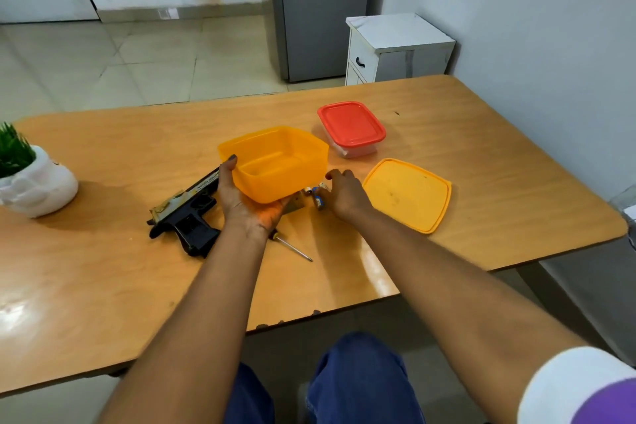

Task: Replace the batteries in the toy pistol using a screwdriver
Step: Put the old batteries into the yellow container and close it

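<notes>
A black toy pistol [187,213] lies on the wooden table [137,268], left of centre. My left hand [241,198] grips an empty orange tub [275,162] from below and tilts it above the table. A thin screwdriver [292,246] lies just in front of that wrist. Small batteries [316,194] sit on the table between my hands. My right hand [344,193] rests palm down beside them, fingers curled over the spot; whether it holds one is hidden.
The tub's orange lid [407,194] lies flat to the right. A clear box with a red lid [351,127] stands behind it. A white pot with a green plant [31,179] sits at the left edge. The table's near edge runs past my knees.
</notes>
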